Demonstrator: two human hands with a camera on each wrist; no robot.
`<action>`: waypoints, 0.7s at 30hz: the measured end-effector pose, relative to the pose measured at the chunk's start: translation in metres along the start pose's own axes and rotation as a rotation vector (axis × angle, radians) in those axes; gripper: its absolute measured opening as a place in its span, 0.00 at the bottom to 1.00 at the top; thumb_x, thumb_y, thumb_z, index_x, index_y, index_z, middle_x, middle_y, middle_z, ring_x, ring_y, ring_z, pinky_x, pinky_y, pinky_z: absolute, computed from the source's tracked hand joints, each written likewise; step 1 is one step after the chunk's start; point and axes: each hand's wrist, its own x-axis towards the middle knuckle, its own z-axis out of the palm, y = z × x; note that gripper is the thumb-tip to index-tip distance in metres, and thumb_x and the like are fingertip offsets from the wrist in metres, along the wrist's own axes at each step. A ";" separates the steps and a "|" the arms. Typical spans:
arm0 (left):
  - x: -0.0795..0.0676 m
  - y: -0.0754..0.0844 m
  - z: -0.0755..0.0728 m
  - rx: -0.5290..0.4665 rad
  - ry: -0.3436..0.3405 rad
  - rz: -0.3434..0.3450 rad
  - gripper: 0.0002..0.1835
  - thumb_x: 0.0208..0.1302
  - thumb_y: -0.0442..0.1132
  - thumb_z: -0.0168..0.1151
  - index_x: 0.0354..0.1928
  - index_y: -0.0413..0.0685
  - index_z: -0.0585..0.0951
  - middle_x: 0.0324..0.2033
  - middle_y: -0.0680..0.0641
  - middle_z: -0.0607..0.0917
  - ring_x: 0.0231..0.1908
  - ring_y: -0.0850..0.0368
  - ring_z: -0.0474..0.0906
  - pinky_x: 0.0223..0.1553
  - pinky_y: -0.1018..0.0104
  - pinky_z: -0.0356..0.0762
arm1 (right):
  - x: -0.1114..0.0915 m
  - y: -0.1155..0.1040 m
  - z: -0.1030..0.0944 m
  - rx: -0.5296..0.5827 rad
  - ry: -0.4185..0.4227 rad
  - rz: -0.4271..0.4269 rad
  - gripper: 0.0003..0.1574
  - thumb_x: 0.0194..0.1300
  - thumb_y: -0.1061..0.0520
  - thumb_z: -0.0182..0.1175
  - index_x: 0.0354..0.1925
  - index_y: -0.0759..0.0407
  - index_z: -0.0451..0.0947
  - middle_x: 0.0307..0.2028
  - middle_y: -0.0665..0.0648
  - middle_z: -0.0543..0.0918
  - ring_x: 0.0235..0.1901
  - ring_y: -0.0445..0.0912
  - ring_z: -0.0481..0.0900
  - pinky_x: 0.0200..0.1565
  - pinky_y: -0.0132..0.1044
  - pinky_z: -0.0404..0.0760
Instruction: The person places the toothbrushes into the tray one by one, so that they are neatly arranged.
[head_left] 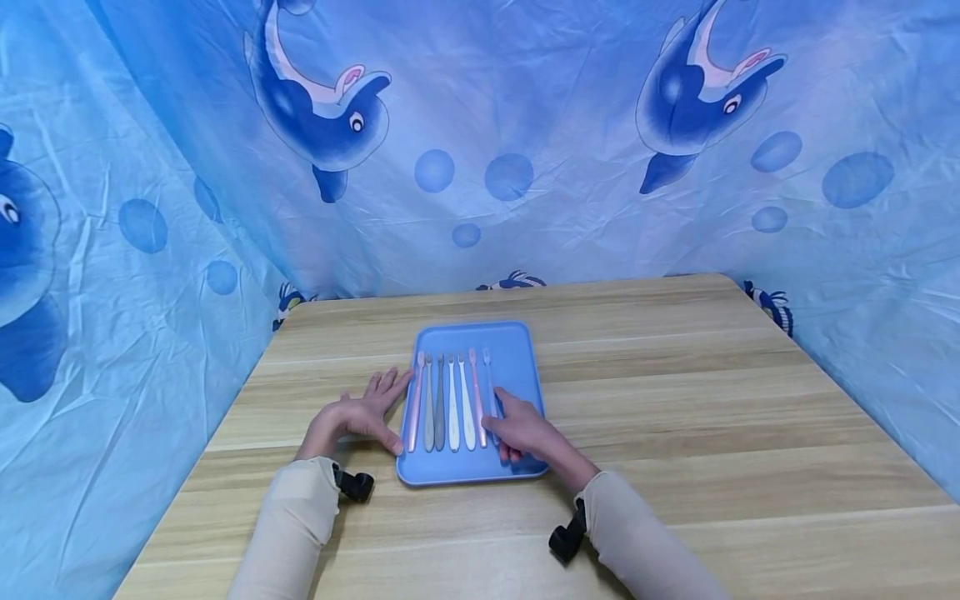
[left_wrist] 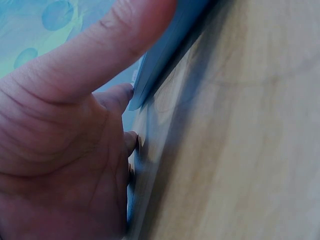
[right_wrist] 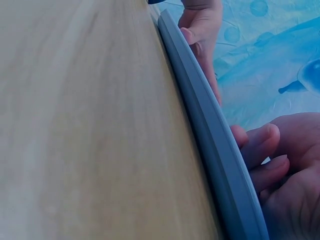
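Slim forks with small tips lie side by side, tips away from me, in a blue tray [head_left: 472, 477]. From the left come a pink fork [head_left: 415, 408], a light grey fork [head_left: 429, 417] and a dark grey fork [head_left: 440, 408]. Further right are two white ones, another pink fork [head_left: 477, 404] and a pale blue fork [head_left: 490, 387]. My right hand [head_left: 522, 427] pinches the pale blue fork by its handle between thumb and index finger, partly covering it. With fingers spread, my left hand [head_left: 367, 414] rests against the tray's left rim, its thumb at the near corner.
The tray stands on a wood-grain table [head_left: 675, 400], whose top extends well to the right of it. A blue dolphin-print curtain [head_left: 480, 108] hangs behind and beside the table. Black wrist cameras [head_left: 567, 537] sit at both cuffs.
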 end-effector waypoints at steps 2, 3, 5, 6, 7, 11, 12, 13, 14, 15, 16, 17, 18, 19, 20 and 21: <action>0.000 0.000 0.000 -0.001 -0.001 0.002 0.80 0.34 0.69 0.80 0.81 0.57 0.34 0.80 0.38 0.29 0.77 0.30 0.21 0.63 0.15 0.23 | 0.000 0.000 0.000 -0.003 0.003 -0.002 0.46 0.75 0.56 0.53 0.80 0.63 0.41 0.11 0.52 0.74 0.08 0.40 0.68 0.10 0.29 0.67; 0.000 0.000 0.000 -0.001 -0.003 0.002 0.80 0.34 0.69 0.80 0.81 0.57 0.34 0.80 0.38 0.29 0.77 0.30 0.21 0.63 0.15 0.23 | 0.000 0.000 0.000 -0.005 0.004 -0.004 0.46 0.75 0.56 0.53 0.80 0.63 0.41 0.11 0.52 0.74 0.08 0.40 0.68 0.10 0.29 0.67; 0.000 0.000 0.001 -0.002 -0.006 0.006 0.80 0.35 0.69 0.79 0.81 0.57 0.34 0.80 0.37 0.29 0.77 0.30 0.20 0.63 0.15 0.23 | -0.001 0.000 0.000 -0.003 0.004 0.000 0.46 0.75 0.56 0.53 0.80 0.63 0.41 0.11 0.52 0.74 0.08 0.40 0.68 0.10 0.29 0.67; 0.000 0.000 0.001 -0.001 -0.007 0.009 0.80 0.35 0.69 0.79 0.81 0.57 0.34 0.79 0.37 0.29 0.77 0.29 0.20 0.63 0.15 0.23 | -0.001 0.000 0.000 -0.001 0.003 0.002 0.46 0.75 0.56 0.53 0.80 0.63 0.41 0.11 0.52 0.74 0.08 0.40 0.68 0.10 0.28 0.67; 0.000 0.000 0.001 -0.002 -0.008 0.009 0.80 0.35 0.69 0.79 0.81 0.57 0.34 0.79 0.37 0.29 0.77 0.29 0.20 0.63 0.14 0.23 | -0.001 0.000 0.000 0.001 0.002 0.004 0.46 0.75 0.56 0.53 0.80 0.63 0.41 0.11 0.52 0.74 0.08 0.40 0.68 0.10 0.28 0.67; -0.002 0.001 0.000 0.002 -0.010 0.011 0.80 0.35 0.69 0.79 0.81 0.57 0.34 0.79 0.36 0.29 0.77 0.28 0.21 0.62 0.14 0.23 | -0.001 0.000 -0.001 0.012 -0.003 0.001 0.48 0.75 0.55 0.53 0.80 0.63 0.39 0.11 0.52 0.74 0.08 0.40 0.68 0.10 0.28 0.67; -0.002 0.001 0.000 0.001 -0.009 0.013 0.80 0.35 0.68 0.80 0.81 0.56 0.34 0.79 0.36 0.29 0.77 0.28 0.21 0.62 0.14 0.23 | -0.001 0.000 -0.001 0.014 -0.004 -0.001 0.48 0.75 0.55 0.54 0.80 0.63 0.39 0.11 0.52 0.74 0.08 0.40 0.68 0.10 0.28 0.67; -0.002 0.001 0.000 0.002 -0.009 0.010 0.79 0.35 0.69 0.79 0.81 0.57 0.34 0.79 0.36 0.29 0.77 0.29 0.20 0.62 0.14 0.23 | -0.001 0.000 -0.001 0.015 -0.005 -0.001 0.48 0.75 0.55 0.54 0.80 0.63 0.39 0.11 0.52 0.74 0.08 0.40 0.68 0.10 0.29 0.67; -0.002 0.001 0.000 0.004 -0.009 0.008 0.79 0.35 0.69 0.79 0.81 0.57 0.34 0.79 0.37 0.29 0.77 0.29 0.20 0.63 0.14 0.23 | -0.001 0.000 -0.002 0.018 -0.006 -0.001 0.49 0.75 0.54 0.54 0.80 0.63 0.38 0.12 0.52 0.74 0.08 0.40 0.68 0.10 0.29 0.67; -0.002 0.001 0.000 0.003 -0.010 0.009 0.79 0.35 0.69 0.79 0.81 0.57 0.34 0.79 0.36 0.29 0.77 0.29 0.20 0.62 0.14 0.22 | -0.001 0.000 -0.002 0.019 -0.007 0.001 0.49 0.75 0.54 0.54 0.80 0.63 0.38 0.12 0.52 0.75 0.08 0.40 0.68 0.11 0.29 0.68; -0.001 0.001 -0.001 0.001 -0.010 0.010 0.79 0.35 0.68 0.79 0.81 0.57 0.34 0.79 0.36 0.29 0.77 0.29 0.20 0.62 0.14 0.22 | -0.002 -0.001 -0.003 0.021 -0.009 0.004 0.50 0.75 0.53 0.54 0.80 0.63 0.38 0.12 0.52 0.75 0.08 0.40 0.69 0.11 0.28 0.68; -0.001 0.001 -0.001 0.000 -0.011 0.009 0.79 0.36 0.68 0.79 0.81 0.57 0.34 0.79 0.36 0.28 0.77 0.29 0.20 0.62 0.14 0.22 | -0.002 -0.002 -0.005 0.026 -0.010 0.006 0.50 0.75 0.53 0.55 0.80 0.62 0.38 0.12 0.52 0.75 0.08 0.40 0.69 0.11 0.29 0.68; -0.001 0.000 -0.001 0.000 -0.011 0.009 0.79 0.36 0.68 0.79 0.81 0.57 0.34 0.79 0.36 0.28 0.77 0.29 0.20 0.62 0.15 0.22 | -0.003 -0.003 -0.007 0.029 -0.008 0.006 0.50 0.75 0.52 0.55 0.80 0.61 0.38 0.12 0.52 0.76 0.08 0.40 0.69 0.11 0.29 0.68; -0.001 0.000 -0.001 -0.001 -0.013 0.005 0.79 0.36 0.68 0.79 0.81 0.57 0.34 0.79 0.37 0.28 0.77 0.29 0.20 0.63 0.15 0.22 | -0.003 -0.004 -0.010 0.028 -0.004 0.009 0.50 0.75 0.52 0.55 0.80 0.60 0.38 0.13 0.52 0.76 0.09 0.40 0.69 0.11 0.29 0.68; -0.001 0.000 -0.001 -0.002 -0.013 0.005 0.79 0.36 0.69 0.79 0.81 0.57 0.34 0.79 0.37 0.28 0.77 0.29 0.20 0.63 0.15 0.22 | -0.004 -0.006 -0.013 0.030 0.000 0.011 0.50 0.75 0.51 0.55 0.80 0.59 0.39 0.13 0.52 0.76 0.09 0.40 0.69 0.12 0.29 0.69; -0.001 0.000 -0.001 -0.003 -0.013 0.006 0.79 0.35 0.69 0.79 0.81 0.58 0.34 0.79 0.37 0.28 0.77 0.29 0.20 0.63 0.15 0.22 | -0.005 -0.007 -0.016 0.027 0.005 0.017 0.49 0.75 0.50 0.55 0.80 0.58 0.39 0.13 0.52 0.76 0.09 0.40 0.69 0.12 0.29 0.69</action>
